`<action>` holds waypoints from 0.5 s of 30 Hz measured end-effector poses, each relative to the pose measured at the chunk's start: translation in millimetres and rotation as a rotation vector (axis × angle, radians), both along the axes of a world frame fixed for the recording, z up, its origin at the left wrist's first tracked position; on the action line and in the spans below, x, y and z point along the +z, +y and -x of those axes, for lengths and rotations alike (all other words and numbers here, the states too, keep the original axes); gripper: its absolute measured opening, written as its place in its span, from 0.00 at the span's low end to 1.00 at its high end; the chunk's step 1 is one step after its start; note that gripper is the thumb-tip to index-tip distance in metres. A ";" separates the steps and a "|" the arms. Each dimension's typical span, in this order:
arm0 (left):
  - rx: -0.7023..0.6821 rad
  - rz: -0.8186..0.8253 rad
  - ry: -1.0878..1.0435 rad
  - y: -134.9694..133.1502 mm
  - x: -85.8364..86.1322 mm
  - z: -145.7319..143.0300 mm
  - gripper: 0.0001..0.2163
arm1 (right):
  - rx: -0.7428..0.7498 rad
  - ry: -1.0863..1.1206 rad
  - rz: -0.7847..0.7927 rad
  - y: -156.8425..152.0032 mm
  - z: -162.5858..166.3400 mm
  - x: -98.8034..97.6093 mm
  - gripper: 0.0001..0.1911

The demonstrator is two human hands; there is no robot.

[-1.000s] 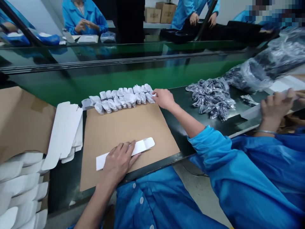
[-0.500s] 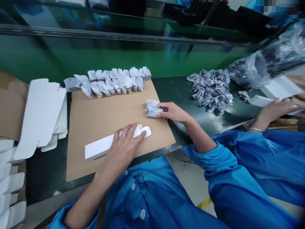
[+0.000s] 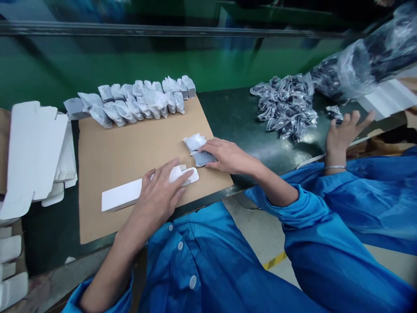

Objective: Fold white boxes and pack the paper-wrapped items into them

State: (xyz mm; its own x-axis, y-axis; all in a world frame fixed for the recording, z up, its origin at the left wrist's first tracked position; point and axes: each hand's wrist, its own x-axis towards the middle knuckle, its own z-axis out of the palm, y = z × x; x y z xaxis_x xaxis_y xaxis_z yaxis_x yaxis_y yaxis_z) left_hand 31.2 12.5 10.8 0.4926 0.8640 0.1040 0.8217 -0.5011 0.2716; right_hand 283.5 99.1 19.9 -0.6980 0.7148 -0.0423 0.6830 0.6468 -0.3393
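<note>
A: Status at the bench?

B: One white box point(image 3: 121, 194) on the cardboard sheet point(image 3: 130, 145), lying flat, body folded into shape. The flap end, on the right, looks open. Two wrapped packets point(image 3: 203, 158) sit on the same sheet, outside the box, near that end.

A: Done vs remaining?

B: My read: box body done, end not closed, that pair outside it. Two rows of packets point(image 3: 130, 106) line the sheet's far edge, so plenty remains. Flat cartons point(image 3: 32, 150) are stacked beside the sheet, not folded up. More white cartons point(image 3: 13, 248) at lower left, cut off by the frame; can't tell if any are finished.

A: Left hand?

B: Left hand point(image 3: 159, 191) is partly curled over the box near its flap end, fingers on top, thumb by the flap. Looks like a light hold against the sheet; underside hidden.

A: Right?

B: Right hand point(image 3: 226, 156) is half closed, fingers and thumb around the nearer of the two packets. The other is right up against it. Can't judge how tight the grip is.
</note>
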 end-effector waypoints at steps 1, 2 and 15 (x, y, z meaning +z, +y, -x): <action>0.013 0.010 -0.051 8.0 5.2 -1.9 0.21 | 0.009 0.011 -0.006 -2.3 0.0 -0.6 0.20; 0.029 0.015 -0.094 18.7 10.3 -4.9 0.22 | 0.013 0.025 -0.013 -4.8 -0.4 -1.8 0.20; -0.057 0.144 0.021 130.7 -13.5 -29.8 0.15 | 0.066 0.168 0.144 -57.5 -38.8 18.3 0.18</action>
